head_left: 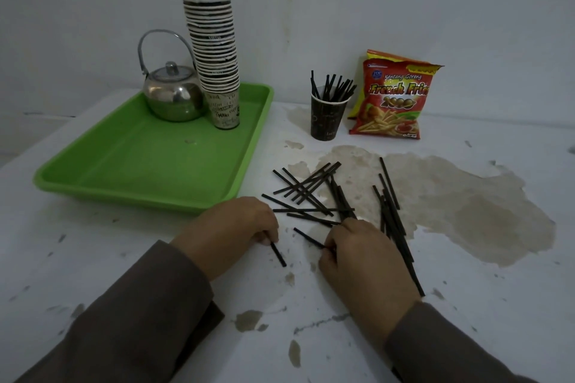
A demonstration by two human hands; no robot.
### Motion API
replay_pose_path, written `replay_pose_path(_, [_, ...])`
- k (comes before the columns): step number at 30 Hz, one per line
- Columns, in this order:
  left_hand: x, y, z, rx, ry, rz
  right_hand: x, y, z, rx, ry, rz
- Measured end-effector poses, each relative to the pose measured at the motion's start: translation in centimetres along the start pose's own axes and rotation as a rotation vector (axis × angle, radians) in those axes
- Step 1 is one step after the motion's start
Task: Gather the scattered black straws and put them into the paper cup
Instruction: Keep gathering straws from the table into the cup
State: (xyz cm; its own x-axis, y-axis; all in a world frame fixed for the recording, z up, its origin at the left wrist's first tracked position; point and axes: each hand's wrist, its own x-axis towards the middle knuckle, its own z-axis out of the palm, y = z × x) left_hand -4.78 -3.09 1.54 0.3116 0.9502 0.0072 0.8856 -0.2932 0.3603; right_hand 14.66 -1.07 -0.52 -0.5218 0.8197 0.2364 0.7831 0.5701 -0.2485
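Note:
Several black straws (306, 191) lie scattered and crossed on the white table, just beyond my hands. A dark paper cup (327, 120) stands upright behind them with several straws sticking out of its top. My left hand (230, 233) rests on the table with its fingers closed on one black straw (278, 255), whose free end points toward me. My right hand (361, 261) pinches another straw (306, 237) at its near end. A bundle of straws (401, 246) runs along the right side of that hand; whether the hand holds it is hidden.
A green tray (149, 171) at the left carries a metal teapot (172, 96) and a tall stack of paper cups (214, 56). A red French fries snack bag (392, 96) leans on the wall right of the cup. The tabletop's paint is peeled in brown patches (451, 196).

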Motion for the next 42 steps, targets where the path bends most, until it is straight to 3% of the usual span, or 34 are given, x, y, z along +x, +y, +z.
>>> replay_pose_path(6, [0.2,0.2,1.3,0.07,0.159,0.091,0.2,0.0,-0.2,0.0,0.014,0.033])
replay_pose_path(13, [2.9,2.1,2.4,0.135,0.361,0.127,0.8,2.2,-2.0,0.167,0.034,0.194])
replay_pose_path(20, [5.4,2.3,3.7,0.142,0.31,0.105,1.4,4.5,-3.2,0.343,0.014,0.299])
replay_pose_path(30, [5.6,1.7,3.6,0.073,0.14,0.045,1.4,5.9,-3.3,0.462,0.061,0.307])
replay_pose_path(42, [5.3,1.9,5.0,0.071,0.26,0.107,1.4,6.0,-3.6,0.565,-0.033,0.324])
